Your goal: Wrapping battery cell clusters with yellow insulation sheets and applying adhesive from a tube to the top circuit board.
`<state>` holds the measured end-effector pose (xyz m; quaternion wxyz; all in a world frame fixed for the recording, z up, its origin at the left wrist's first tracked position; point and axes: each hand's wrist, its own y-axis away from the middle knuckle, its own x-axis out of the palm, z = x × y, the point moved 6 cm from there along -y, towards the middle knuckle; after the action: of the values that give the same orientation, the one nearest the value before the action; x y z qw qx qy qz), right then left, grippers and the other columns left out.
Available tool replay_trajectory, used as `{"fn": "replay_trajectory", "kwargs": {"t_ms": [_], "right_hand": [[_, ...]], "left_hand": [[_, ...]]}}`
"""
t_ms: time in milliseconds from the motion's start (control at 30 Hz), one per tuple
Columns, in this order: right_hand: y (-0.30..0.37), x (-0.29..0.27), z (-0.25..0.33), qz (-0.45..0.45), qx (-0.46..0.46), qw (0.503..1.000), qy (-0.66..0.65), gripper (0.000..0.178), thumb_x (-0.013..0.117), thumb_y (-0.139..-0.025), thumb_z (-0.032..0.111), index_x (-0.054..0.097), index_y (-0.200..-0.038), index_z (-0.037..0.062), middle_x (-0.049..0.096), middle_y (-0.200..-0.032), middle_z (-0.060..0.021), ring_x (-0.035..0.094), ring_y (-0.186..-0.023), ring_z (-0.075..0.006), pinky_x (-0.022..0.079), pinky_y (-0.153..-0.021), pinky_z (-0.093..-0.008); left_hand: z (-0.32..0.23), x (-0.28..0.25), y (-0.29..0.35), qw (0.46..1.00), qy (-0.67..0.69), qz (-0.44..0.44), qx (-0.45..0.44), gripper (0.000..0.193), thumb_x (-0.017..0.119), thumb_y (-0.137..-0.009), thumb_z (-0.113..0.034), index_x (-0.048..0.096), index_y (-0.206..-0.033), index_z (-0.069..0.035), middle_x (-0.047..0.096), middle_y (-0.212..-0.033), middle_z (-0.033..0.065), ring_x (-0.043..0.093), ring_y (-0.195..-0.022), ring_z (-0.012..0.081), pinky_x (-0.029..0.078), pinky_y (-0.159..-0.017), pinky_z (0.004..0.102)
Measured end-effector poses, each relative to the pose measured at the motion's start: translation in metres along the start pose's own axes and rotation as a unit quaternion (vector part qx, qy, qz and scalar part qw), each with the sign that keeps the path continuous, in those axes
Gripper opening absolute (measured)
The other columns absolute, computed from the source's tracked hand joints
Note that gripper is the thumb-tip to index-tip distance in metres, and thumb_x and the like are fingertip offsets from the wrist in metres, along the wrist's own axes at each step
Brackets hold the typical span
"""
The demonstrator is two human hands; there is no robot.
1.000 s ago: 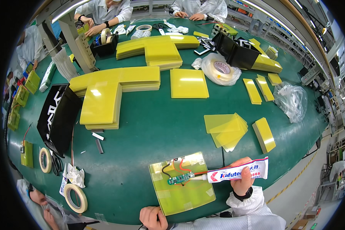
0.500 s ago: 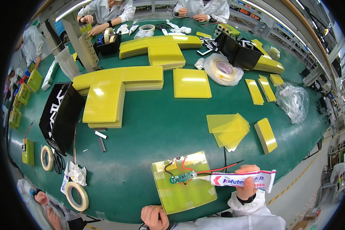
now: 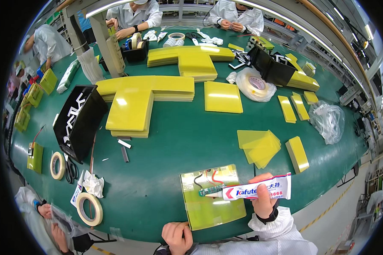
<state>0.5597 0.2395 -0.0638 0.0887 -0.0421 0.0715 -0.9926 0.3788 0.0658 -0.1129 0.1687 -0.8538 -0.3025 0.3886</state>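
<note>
A flat yellow battery pack (image 3: 212, 213) lies at the table's near edge in front of me. On its upper part sits a small green circuit board (image 3: 214, 189) with black and red wires (image 3: 215, 176). My right hand (image 3: 264, 197) is wrapped around a white glue tube (image 3: 239, 192), held level above the pack. The nozzle points left, its tip over the board's left end; whether it touches cannot be made out. The tube hides part of the board and wires. My left hand (image 3: 177, 238) is closed at the pack's lower left corner, fingers curled and thumb against the edge.
Yellow sheets (image 3: 259, 146) and a narrow yellow stack (image 3: 297, 154) lie beyond the pack. Larger yellow stacks (image 3: 130, 106) stand farther back. Left are a black bin (image 3: 78, 123), tape roll (image 3: 89, 209) and scissors (image 3: 71, 171). A person's hands (image 3: 57, 233) show lower left; others sit opposite.
The nozzle has moved left along the circuit board, from its right end to its left end, and the tube now covers more of it. The whole view has shifted slightly.
</note>
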Motion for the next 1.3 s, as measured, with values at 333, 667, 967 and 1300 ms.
{"fn": "replay_trajectory", "kwargs": {"t_ms": [333, 667, 967, 1300], "right_hand": [[-0.0023, -0.0057, -0.0088, -0.009, 0.007, 1.000, -0.005, 0.026, 0.056, -0.089, 0.026, 0.056, -0.092, 0.0009, 0.057, -0.073, -0.0050, 0.056, -0.059, -0.0078, 0.041, -0.051, -0.0190], [-0.0021, -0.0056, -0.0080, -0.014, 0.002, 1.000, -0.002, 0.027, 0.057, -0.089, 0.028, 0.056, -0.091, 0.0002, 0.057, -0.072, -0.0052, 0.056, -0.059, -0.0078, 0.043, -0.052, -0.0186], [-0.0025, -0.0044, -0.0066, -0.010, -0.018, 1.000, -0.022, 0.024, 0.057, -0.092, 0.026, 0.061, -0.093, 0.0018, 0.063, -0.074, -0.0019, 0.052, -0.057, -0.0031, 0.039, -0.050, -0.0172], [-0.0024, -0.0061, -0.0056, -0.009, -0.018, 1.000, -0.008, 0.025, 0.057, -0.092, 0.027, 0.061, -0.093, 0.0021, 0.063, -0.074, -0.0021, 0.053, -0.058, -0.0037, 0.040, -0.051, -0.0173]], "left_hand": [[-0.0007, -0.0006, -0.0017, 1.000, 0.000, 0.008, -0.002, 0.007, 0.057, -0.079, 0.001, 0.060, -0.085, 0.004, 0.058, -0.075, 0.0185, 0.053, -0.065, 0.0367, 0.042, -0.059, 0.0423], [0.0010, 0.0010, 0.0007, 1.000, -0.006, 0.006, 0.007, 0.009, 0.058, -0.079, 0.000, 0.060, -0.086, 0.004, 0.058, -0.075, 0.0181, 0.053, -0.064, 0.0364, 0.042, -0.058, 0.0425], [0.0015, 0.0016, 0.0018, 1.000, -0.012, 0.008, 0.007, 0.010, 0.058, -0.079, 0.000, 0.059, -0.088, 0.004, 0.058, -0.076, 0.0183, 0.053, -0.065, 0.0367, 0.042, -0.059, 0.0430], [0.0025, 0.0024, 0.0035, 1.000, -0.010, 0.009, 0.009, 0.011, 0.058, -0.078, 0.000, 0.059, -0.088, 0.004, 0.059, -0.077, 0.0183, 0.054, -0.066, 0.0364, 0.043, -0.060, 0.0431]]}}
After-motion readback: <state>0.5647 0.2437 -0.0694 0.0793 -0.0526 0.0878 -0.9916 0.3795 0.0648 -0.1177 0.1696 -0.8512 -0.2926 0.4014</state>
